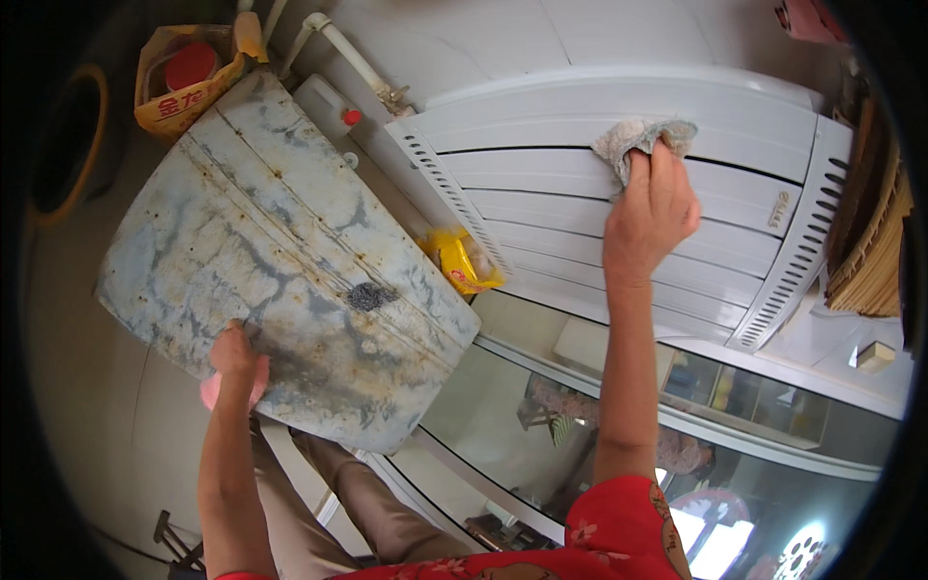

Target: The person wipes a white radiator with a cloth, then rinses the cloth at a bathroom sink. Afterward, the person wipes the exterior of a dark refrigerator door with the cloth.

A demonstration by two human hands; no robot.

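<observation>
My right hand [649, 206] is closed round a crumpled grey-white cloth [629, 141], which lies against the upper slats of a white slatted metal radiator [536, 170]. At the lower left, my left hand [235, 351] rests at the near edge of a worn, stained tabletop [290, 239] with rust-coloured spots. A pink cloth [257, 380] shows beneath that hand and wrist; the fingers are partly hidden. A dark grey scouring pad [370, 296] lies on the tabletop, to the right of my left hand.
A yellow carton [185, 109] stands behind the tabletop, near a plastic jug [322, 105] with a red cap. A yellow packet [457, 264] sits between tabletop and radiator. Pipes [348, 54] run along the wall. Below the radiator is a glass-fronted cabinet [725, 442]; woven items [873, 246] stand right.
</observation>
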